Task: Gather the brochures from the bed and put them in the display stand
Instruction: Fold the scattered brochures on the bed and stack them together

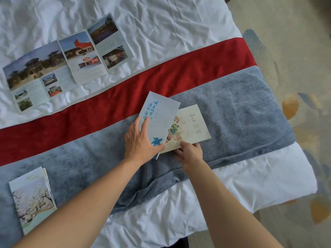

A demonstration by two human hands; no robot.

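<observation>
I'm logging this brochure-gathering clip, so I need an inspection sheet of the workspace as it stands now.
Surface: bed with white sheet, red runner, blue-grey blanket.
Job's things: pale blue brochure overlapping cream brochure; blossom brochure at lower left; unfolded photo brochure on the sheet. Display stand not in view.
Clutter: nothing seen.
Hands: left hand holds the pale blue brochure; right hand grips the cream brochure's edge.
Cables: nothing seen.
Surroundings: patterned carpet.
</observation>
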